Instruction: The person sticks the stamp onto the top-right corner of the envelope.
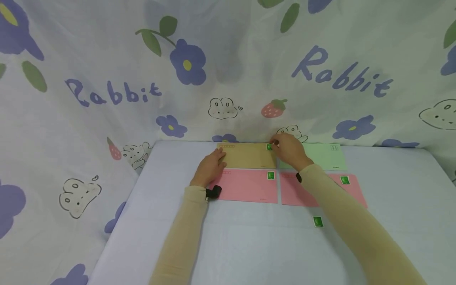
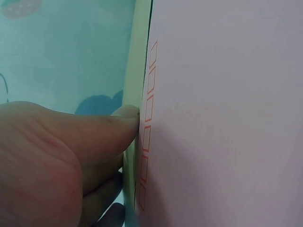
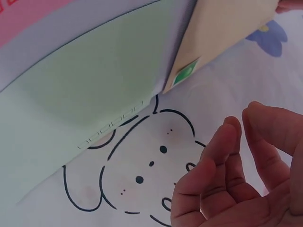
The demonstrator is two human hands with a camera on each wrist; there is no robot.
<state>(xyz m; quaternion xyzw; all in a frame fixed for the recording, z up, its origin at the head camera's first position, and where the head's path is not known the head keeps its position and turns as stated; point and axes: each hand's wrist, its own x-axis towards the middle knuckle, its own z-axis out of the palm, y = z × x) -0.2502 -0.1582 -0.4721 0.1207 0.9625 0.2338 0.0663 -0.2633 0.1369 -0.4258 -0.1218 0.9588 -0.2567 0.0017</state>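
Observation:
My left hand (image 1: pixel 209 166) rests on the left end of the brown envelope (image 1: pixel 249 156). In the left wrist view its thumb (image 2: pixel 124 116) lies at the edge of the brown strip, beside the pink envelope (image 2: pixel 227 104). A green stamp (image 1: pixel 269 147) sits in the brown envelope's upper right corner. Just right of that stamp is my right hand (image 1: pixel 290 150), over the pale green envelope's (image 1: pixel 327 158) left end. Its thumb and fingertips are bent close together but slightly apart in the right wrist view, with nothing visible between them.
Two pink envelopes (image 1: pixel 246 188) (image 1: pixel 293 194) lie in the nearer row, each bearing a green stamp (image 1: pixel 270 175) (image 1: pixel 344 180). Another green stamp (image 1: pixel 318 221) lies loose on the white table (image 1: pixel 249 245). A patterned cloth (image 1: pixel 235 71) hangs behind the table.

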